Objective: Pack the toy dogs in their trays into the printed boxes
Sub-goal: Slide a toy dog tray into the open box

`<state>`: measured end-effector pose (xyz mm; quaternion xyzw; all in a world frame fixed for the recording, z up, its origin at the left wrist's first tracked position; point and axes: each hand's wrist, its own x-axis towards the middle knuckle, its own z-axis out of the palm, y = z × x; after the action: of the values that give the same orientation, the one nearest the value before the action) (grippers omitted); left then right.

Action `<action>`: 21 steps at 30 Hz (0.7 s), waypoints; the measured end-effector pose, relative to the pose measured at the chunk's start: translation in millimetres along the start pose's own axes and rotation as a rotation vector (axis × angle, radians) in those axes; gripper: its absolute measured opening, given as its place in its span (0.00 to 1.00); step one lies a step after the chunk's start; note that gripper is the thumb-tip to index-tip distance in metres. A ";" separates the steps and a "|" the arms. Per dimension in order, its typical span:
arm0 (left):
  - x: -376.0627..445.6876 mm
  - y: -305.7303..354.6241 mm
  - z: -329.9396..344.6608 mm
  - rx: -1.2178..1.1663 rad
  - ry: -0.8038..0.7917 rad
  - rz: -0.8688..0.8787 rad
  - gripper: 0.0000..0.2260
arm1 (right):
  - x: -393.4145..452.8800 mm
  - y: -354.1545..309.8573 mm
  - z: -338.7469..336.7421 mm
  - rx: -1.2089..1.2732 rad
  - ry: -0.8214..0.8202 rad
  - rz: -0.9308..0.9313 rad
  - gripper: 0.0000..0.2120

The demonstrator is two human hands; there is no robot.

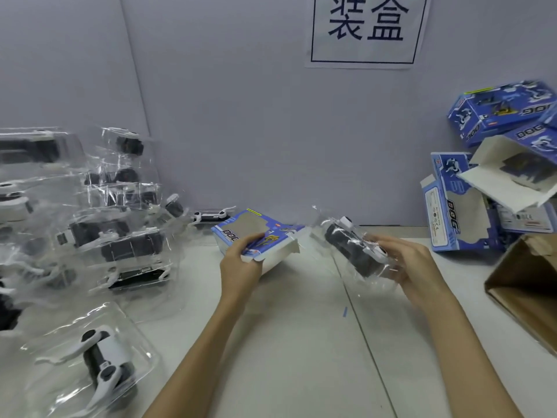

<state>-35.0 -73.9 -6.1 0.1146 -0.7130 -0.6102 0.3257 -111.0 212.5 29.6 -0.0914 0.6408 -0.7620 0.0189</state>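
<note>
Left hand gripping box, right hand tray

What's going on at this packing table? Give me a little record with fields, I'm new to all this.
left hand: left hand grips a blue printed DOG box, open end facing right
right hand: right hand holds a toy dog in its clear tray, just outside the box
unpacked stock: pile of trayed dogs at left
boxes: blue boxes stacked at right
carton: brown carton at right edge
sign: wall sign
</note>
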 end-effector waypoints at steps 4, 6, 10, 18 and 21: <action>3.4 3.1 -2.6 -0.029 -0.010 -0.013 0.17 | -2.8 -0.3 -6.2 -0.027 -0.155 0.007 0.14; 3.9 3.9 -5.6 -0.026 -0.014 -0.021 0.16 | -4.0 0.9 -9.3 -0.034 -0.166 0.014 0.13; 5.3 2.2 -8.2 -0.018 -0.030 -0.033 0.11 | -7.1 1.0 -16.8 -0.033 -0.165 0.023 0.14; 5.2 -1.8 -11.0 0.054 -0.037 0.035 0.08 | -6.9 11.7 -7.4 -0.191 -0.292 0.079 0.13; 5.2 -2.2 -11.4 0.061 -0.045 0.029 0.09 | -3.5 16.5 3.4 -0.227 -0.298 0.092 0.12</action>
<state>-32.6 -86.3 -6.0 0.1003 -0.7401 -0.5858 0.3146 -108.5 206.8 13.6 -0.1754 0.7163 -0.6612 0.1379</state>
